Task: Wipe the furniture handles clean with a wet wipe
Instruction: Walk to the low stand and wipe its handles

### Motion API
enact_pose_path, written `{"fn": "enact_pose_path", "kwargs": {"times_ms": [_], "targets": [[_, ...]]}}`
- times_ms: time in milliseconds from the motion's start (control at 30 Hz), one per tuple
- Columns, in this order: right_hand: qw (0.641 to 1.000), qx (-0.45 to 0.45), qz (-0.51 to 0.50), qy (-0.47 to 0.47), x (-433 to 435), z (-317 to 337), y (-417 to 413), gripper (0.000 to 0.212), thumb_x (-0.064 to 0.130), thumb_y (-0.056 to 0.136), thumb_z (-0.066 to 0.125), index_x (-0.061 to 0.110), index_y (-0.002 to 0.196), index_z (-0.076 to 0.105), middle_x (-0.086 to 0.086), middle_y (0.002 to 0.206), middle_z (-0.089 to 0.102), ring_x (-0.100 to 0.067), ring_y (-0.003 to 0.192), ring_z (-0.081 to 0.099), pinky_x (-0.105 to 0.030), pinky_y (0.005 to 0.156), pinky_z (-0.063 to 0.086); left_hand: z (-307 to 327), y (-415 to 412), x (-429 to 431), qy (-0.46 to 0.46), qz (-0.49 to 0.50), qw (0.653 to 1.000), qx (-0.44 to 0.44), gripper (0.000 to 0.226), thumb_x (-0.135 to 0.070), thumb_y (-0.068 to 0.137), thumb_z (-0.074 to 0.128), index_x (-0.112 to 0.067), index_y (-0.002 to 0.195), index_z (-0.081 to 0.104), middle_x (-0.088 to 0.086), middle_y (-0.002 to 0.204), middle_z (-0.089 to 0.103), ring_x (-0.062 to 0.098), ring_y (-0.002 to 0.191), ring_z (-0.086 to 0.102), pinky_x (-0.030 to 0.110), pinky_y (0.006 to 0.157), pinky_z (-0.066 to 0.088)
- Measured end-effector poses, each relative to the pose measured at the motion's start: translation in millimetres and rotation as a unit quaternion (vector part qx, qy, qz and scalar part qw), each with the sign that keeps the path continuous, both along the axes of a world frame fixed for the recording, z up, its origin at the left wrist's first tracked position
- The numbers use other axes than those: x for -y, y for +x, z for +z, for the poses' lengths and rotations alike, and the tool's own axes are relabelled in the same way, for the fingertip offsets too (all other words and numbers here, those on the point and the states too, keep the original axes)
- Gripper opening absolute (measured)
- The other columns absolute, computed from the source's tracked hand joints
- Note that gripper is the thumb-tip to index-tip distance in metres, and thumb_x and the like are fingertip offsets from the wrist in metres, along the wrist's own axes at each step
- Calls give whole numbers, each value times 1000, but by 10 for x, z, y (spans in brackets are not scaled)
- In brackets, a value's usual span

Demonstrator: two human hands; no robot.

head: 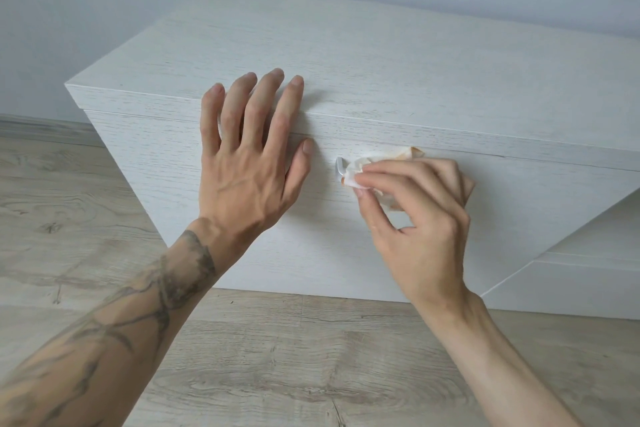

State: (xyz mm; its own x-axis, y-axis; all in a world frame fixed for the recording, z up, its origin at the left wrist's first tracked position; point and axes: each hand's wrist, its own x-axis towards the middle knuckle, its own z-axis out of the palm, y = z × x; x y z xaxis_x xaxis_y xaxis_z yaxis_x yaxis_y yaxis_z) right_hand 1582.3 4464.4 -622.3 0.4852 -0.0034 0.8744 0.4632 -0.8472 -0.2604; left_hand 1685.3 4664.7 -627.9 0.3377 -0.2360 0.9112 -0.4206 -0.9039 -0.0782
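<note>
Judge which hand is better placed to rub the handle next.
Right. The right hand pinches the wet wipe against the handle; the left hand rests flat on the cabinet, holding nothing.

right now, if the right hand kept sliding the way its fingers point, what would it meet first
The handle: the right hand points left, and the wet wipe it pinches lies on it. Beyond that, probably the thumb of the left hand, though depth is unclear.

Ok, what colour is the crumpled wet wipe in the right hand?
The crumpled wet wipe is white with orange-brown stains; head view.
</note>
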Motion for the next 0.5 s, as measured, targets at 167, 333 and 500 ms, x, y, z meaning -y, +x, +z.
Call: {"fn": "enact_pose_path", "kwargs": {"times_ms": [167, 333, 500], "targets": [[999, 45, -17, -18, 46, -63, -17, 9, 25, 97, 83, 17, 93, 86, 9, 107, 80, -27, 91, 70, -50, 85, 45, -2, 3, 4, 2, 3, 1000, 3, 58, -42, 113, 39, -8, 161, 39, 19, 158, 49, 38, 146, 36, 53, 129, 15], [997, 64, -28, -16, -170, 14, 88, 10, 23, 96, 84, 20, 87, 86, 11, 96, 81, -27, 84, 72, -48, 87, 43, -11, 8, 3, 2, 1, 1000, 8, 59, -41, 112, 41, -8, 161, 39, 19, 158, 49, 39, 146, 38, 54, 128, 17], [997, 56, -50, -2, -72, 1, 20, 9, 24, 95, 86, 20, 86, 86, 12, 94, 79, -31, 85, 69, -49, 86, 42, -6, 10, -6, 0, 3, 1000, 8, 58, -40, 112, 43, -8, 160, 40, 19, 158, 49, 38, 146, 38, 54, 128, 17]]}}
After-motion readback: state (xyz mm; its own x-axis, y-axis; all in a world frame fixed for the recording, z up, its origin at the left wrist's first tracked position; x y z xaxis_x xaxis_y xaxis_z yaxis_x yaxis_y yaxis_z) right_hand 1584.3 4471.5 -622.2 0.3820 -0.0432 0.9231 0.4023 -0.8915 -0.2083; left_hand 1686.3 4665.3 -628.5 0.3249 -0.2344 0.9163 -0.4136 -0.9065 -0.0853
